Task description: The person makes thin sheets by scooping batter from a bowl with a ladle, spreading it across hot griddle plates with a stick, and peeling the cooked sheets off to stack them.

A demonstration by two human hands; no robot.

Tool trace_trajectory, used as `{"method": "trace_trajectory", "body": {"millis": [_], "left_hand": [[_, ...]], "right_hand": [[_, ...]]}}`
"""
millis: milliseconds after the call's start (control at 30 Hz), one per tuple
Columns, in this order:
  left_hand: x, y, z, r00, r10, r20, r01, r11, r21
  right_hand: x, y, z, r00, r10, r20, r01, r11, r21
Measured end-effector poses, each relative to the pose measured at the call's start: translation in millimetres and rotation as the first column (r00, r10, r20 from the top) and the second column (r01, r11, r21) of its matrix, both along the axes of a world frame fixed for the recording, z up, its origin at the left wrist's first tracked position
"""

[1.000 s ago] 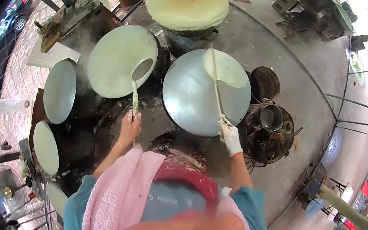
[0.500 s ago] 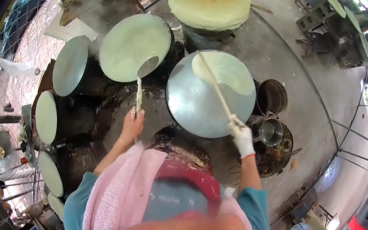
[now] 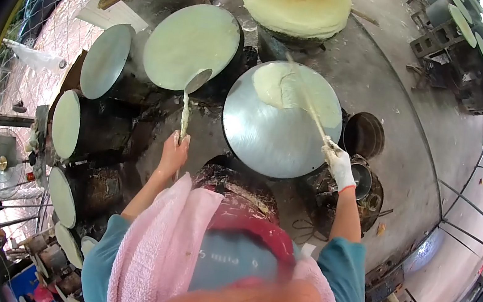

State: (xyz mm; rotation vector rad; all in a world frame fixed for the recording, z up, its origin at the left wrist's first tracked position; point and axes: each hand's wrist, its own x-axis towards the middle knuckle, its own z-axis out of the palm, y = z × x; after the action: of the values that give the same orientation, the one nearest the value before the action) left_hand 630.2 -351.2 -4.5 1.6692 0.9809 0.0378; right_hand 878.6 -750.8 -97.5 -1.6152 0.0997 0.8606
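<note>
In my bare left hand [image 3: 175,152] is the batter-coated handle of a ladle [image 3: 198,82], my fingers closed around it. The ladle's bowl overlaps the near edge of a round griddle covered in pale batter [image 3: 191,46]. A white knitted glove covers my right hand [image 3: 339,164], which grips a long wooden spreader stick [image 3: 309,108]. It reaches across a shiny round griddle [image 3: 256,134]. Pale wet batter [image 3: 269,84] lies over the far part of that griddle, thicker at the left and thinner toward the right. The stick's far end is hard to make out.
Beyond the griddles stands a tall stack of round flatbreads [image 3: 294,6]. Several more round griddles, such as one with pale batter [image 3: 66,123], line the left. A dark metal drum [image 3: 364,135] and a metal pot [image 3: 362,180] stand at the right.
My right hand has moved the stick rightward over the griddle, and the batter there has changed shape. My left hand keeps the ladle near the other griddle's edge. The view has shifted slightly.
</note>
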Motion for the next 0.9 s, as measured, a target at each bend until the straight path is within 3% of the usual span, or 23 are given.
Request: {"method": "trace_trajectory", "body": {"millis": [100, 233, 300, 333, 367, 433, 467, 500, 567, 633, 700, 767, 800, 900], "left_hand": [[-15.9, 3.6, -21.4, 0.993, -0.112, -0.041, 0.119, 0.935, 0.333], [-27.4, -3.7, -14.0, 0.990, -0.100, -0.099, 0.129, 0.929, 0.348], [-33.1, 4.1, -28.8, 0.985, -0.140, -0.100, 0.169, 0.895, 0.412], [-31.1, 6.1, -31.8, 0.983, -0.150, -0.109, 0.182, 0.889, 0.421], [-26.6, 9.1, -34.7, 0.980, -0.160, -0.116, 0.195, 0.882, 0.430], [-15.7, 15.0, -40.2, 0.977, -0.182, -0.115, 0.214, 0.867, 0.449], [-8.7, 16.3, -43.4, 0.976, -0.191, -0.107, 0.219, 0.861, 0.459], [-1.6, 18.4, -46.2, 0.975, -0.199, -0.099, 0.222, 0.855, 0.469], [11.7, 24.1, -51.6, 0.954, -0.254, -0.162, 0.301, 0.818, 0.491], [24.4, 26.8, -60.7, 0.930, -0.305, -0.203, 0.366, 0.759, 0.538], [37.4, 29.3, -64.9, 0.880, -0.351, -0.319, 0.474, 0.693, 0.543], [51.9, 21.5, -54.4, 0.836, -0.372, -0.404, 0.547, 0.638, 0.543], [54.0, 21.7, -55.8, 0.811, -0.398, -0.428, 0.584, 0.587, 0.561], [47.4, 16.2, -40.8, 0.723, -0.425, -0.545, 0.690, 0.484, 0.538]], "right_hand": [[-15.1, 26.2, 57.5, 0.946, 0.247, -0.208, -0.282, 0.946, -0.161], [-31.3, 9.8, 44.8, 0.920, 0.308, -0.244, -0.335, 0.939, -0.077], [-9.3, -4.3, 17.5, 0.958, 0.272, -0.095, -0.278, 0.959, -0.052], [-0.4, -1.3, 21.1, 0.979, 0.193, 0.064, -0.194, 0.981, 0.001], [12.8, 1.5, 18.5, 0.986, 0.157, 0.056, -0.158, 0.987, 0.014], [24.8, 17.3, 30.4, 0.955, 0.292, 0.051, -0.281, 0.946, -0.163], [21.4, 22.5, 42.4, 0.927, 0.372, -0.047, -0.373, 0.906, -0.199], [17.3, 27.7, 54.9, 0.885, 0.442, -0.148, -0.465, 0.856, -0.226], [0.2, 17.7, 45.1, 0.868, 0.472, -0.153, -0.493, 0.855, -0.160], [-8.2, -1.0, 47.9, 0.875, 0.466, -0.130, -0.484, 0.845, -0.227], [0.7, -25.3, 16.8, 0.958, 0.286, -0.032, -0.287, 0.958, -0.022], [13.8, -14.7, 17.4, 0.994, 0.101, -0.044, -0.101, 0.995, 0.017], [18.1, -11.3, -3.5, 0.974, 0.151, 0.170, -0.150, 0.989, -0.020], [15.7, 26.3, 37.5, 0.878, 0.474, -0.068, -0.475, 0.847, -0.237]]}}
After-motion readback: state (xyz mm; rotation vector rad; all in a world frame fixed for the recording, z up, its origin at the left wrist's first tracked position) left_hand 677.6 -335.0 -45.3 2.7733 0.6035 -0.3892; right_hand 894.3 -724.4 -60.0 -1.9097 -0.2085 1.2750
